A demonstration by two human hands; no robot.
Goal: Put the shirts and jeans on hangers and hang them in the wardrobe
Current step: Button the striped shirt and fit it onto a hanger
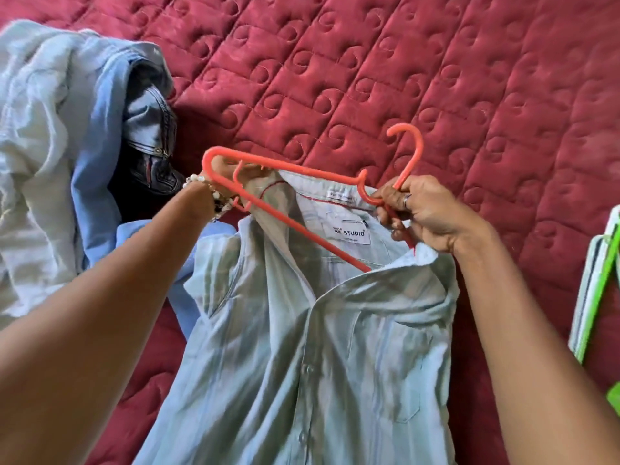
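A pale blue button-up shirt [302, 330] hangs in front of me over the bed, its collar open and its label showing. A coral plastic hanger [302, 171] is partly inside the collar; its right arm goes under the fabric and its left end sticks out. My right hand [426, 213] grips the hanger at the base of its hook. My left hand [228, 172], with a bead bracelet on the wrist, holds the shirt's left shoulder fabric by the hanger's left end; its fingers are mostly hidden.
A maroon quilted bedspread [369, 62] covers the bed. At the left lies a heap of light shirts [40, 129] with dark jeans [151, 135] beside it. Green and white hangers [600, 280] lie at the right edge.
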